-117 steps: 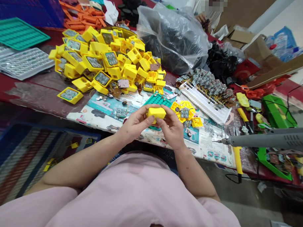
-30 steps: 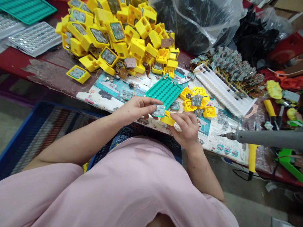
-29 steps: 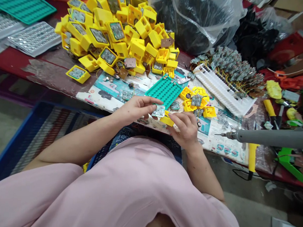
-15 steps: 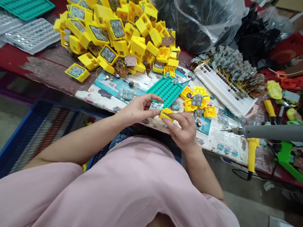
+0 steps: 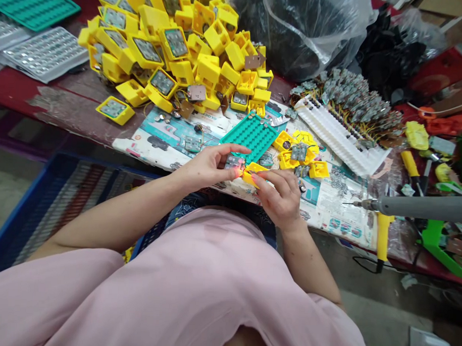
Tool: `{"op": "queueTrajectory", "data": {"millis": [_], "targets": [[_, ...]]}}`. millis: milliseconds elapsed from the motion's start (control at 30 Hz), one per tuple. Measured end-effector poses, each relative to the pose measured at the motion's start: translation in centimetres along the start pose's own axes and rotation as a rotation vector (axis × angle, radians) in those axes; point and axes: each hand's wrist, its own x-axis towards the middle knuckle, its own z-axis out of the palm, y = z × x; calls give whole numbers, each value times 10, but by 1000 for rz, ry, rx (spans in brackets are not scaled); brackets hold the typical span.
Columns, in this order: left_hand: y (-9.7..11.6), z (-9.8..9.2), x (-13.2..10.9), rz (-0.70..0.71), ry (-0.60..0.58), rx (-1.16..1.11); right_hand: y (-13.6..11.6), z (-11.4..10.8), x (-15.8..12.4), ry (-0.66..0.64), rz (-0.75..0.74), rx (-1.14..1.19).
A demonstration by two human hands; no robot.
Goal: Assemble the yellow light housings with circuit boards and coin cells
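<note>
My left hand is closed on a small circuit board, thumb below it and index finger stretched above. A red light glows at the board's right edge, by my thumb tip. In my right hand a small yellow plastic housing is pinched between the fingertips, close beside the board. My fingers partly hide both pieces. Just behind the hands lies a green ridged tray with a few small silver discs along its far edge. Several yellow housings and boards sit to the right.
A large heap of yellow housings covers the back left. White ridged racks with wired boards stand at the right. A soldering iron juts in from the right, its tip towards the table. A blue crate is at lower left.
A red light has come on at the board between my hands, and the board has tilted. Both hands keep nearly the same place; the whole view has shifted slightly.
</note>
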Motion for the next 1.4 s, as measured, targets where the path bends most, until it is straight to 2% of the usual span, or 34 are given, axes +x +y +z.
{"op": "queueTrajectory", "data": {"millis": [167,367,633,933,1167,1400], "targets": [[7,1,-3,-40,-22,36,4,1,-6,42,-15,70],[12,9,-9,-131,-106,1,3,-8,-19,107,-12,-44],[-6,20,-16,-19,-131,256,-8,-13,-49,-8,20,33],[-15,20,-15,-21,-165,373,-15,-13,-69,-108,61,37],[-21,19,-17,-6,-174,364,-16,-17,-64,-23,266,104],[-21,23,-13,-26,-170,312,-15,-13,-60,-123,345,92]]}}
